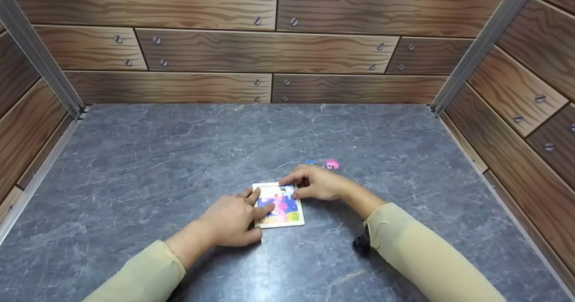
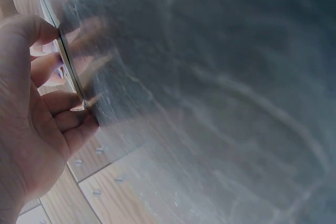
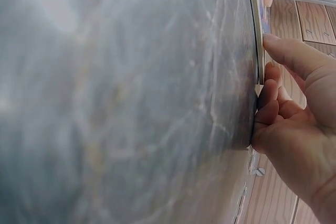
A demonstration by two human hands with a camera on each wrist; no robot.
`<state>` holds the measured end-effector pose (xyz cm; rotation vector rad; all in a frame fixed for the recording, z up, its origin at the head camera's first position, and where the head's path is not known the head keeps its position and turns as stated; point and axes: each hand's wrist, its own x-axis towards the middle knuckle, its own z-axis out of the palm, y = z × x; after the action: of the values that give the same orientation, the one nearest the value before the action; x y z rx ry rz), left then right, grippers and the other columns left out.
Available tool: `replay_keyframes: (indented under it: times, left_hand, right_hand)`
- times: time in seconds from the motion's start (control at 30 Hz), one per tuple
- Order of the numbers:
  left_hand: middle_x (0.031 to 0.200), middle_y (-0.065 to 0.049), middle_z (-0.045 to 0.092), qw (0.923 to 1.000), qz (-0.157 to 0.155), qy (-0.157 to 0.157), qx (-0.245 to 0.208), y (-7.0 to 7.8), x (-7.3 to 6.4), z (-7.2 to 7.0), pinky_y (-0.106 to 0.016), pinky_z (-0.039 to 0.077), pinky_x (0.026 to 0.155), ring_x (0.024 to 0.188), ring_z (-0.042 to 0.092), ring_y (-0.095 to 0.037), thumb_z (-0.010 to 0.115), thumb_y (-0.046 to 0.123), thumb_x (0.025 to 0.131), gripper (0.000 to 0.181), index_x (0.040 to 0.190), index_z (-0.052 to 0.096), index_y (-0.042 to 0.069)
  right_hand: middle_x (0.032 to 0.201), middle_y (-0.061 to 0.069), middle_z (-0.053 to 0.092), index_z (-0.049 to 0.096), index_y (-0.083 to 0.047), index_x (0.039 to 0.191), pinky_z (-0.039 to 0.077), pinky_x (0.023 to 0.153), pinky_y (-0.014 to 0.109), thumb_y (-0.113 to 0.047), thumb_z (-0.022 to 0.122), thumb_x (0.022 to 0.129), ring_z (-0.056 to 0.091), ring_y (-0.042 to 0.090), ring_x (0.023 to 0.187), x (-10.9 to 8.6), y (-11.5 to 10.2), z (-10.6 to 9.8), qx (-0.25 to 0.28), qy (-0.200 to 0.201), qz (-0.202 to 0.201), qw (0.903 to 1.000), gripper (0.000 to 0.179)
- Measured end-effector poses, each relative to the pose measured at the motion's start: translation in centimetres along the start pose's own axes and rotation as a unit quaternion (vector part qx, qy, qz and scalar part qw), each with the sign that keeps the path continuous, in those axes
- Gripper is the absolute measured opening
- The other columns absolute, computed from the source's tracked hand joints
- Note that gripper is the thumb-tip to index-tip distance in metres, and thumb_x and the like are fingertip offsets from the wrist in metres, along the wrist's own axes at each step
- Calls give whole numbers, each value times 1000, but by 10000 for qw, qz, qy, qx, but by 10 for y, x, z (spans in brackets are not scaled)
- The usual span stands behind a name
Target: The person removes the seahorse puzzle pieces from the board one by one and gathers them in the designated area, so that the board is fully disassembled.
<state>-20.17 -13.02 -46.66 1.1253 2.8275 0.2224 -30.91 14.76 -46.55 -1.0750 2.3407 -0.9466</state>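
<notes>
A small jigsaw puzzle board [image 1: 287, 224] with a pale rim lies on the grey marbled table, its picture blue with a pink figure. My left hand [image 1: 233, 219] rests at its left side, the index finger laid over the picture and the thumb by the near left corner. In the left wrist view, the fingertips meet the board's thin edge [image 2: 73, 69]. At the board's upper right corner, my right hand [image 1: 321, 183] holds a small puzzle piece [image 1: 287, 188] between thumb and index finger. The right wrist view shows its other fingers curled beside the board, low over the table.
Just beyond the right hand lie a pink loose piece [image 1: 332, 164] and a blue one [image 1: 311, 162], the latter partly hidden. Wood-patterned walls [image 1: 269, 50] with metal corner posts [image 1: 485, 41] enclose the table [image 1: 179, 149] at the back and sides.
</notes>
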Motion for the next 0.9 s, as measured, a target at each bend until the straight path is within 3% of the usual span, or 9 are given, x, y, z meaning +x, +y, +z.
replay_keyframes:
  times: [0.2, 0.57, 0.9]
  left_hand:
    - [153, -32, 50, 10000, 13, 51, 15, 0, -1, 0, -59, 57, 95, 140, 53, -48, 60, 41, 96, 61, 154, 59, 22]
    - [150, -33, 53, 9997, 88, 224, 87, -1, -2, 2, -58, 58, 93, 137, 56, -48, 61, 41, 96, 60, 153, 61, 21]
    - [149, -33, 53, 9997, 116, 184, 106, -2, -1, 2, -57, 59, 89, 137, 56, -48, 60, 40, 96, 60, 153, 61, 20]
  right_hand:
    - [114, 5, 68, 75, -13, 135, 51, 90, 37, -13, 78, 96, 60, 21, 102, 0, 1, 0, 8, 10, -33, 10000, 39]
    - [110, 3, 68, 71, -5, 135, 51, 89, 29, -9, 78, 94, 59, 17, 102, 1, 1, 2, 447, 103, 159, 9988, 42]
    - [109, 4, 70, 72, -3, 126, 51, 91, 32, -7, 78, 93, 60, 16, 101, 0, 0, 2, 692, 134, 262, 9972, 34]
